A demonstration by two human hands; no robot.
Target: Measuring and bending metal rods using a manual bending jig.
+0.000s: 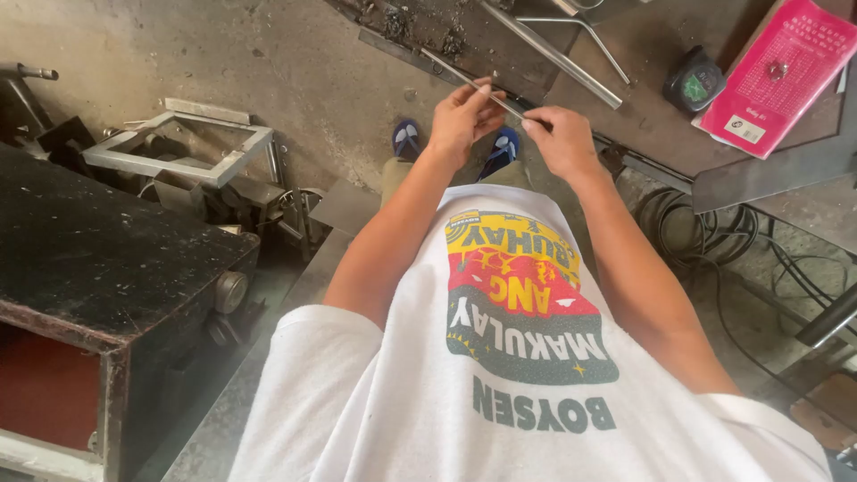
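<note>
At upper centre of the frame, the left hand (pixel 461 114) and right hand (pixel 561 136) each pinch 1 thin rod (pixel 471 82), a pink box (pixel 778 73) at upper right.

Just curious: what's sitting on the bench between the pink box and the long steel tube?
In the head view, a small dark gadget with a green face sits on the bench between the pink box and the steel tube.

both arms are stretched forward and downward, elbows slightly bent. the left hand (pixel 462 118) is curled with fingertips pinched together; the right hand (pixel 562 138) is closed likewise, just beside it.
</note>
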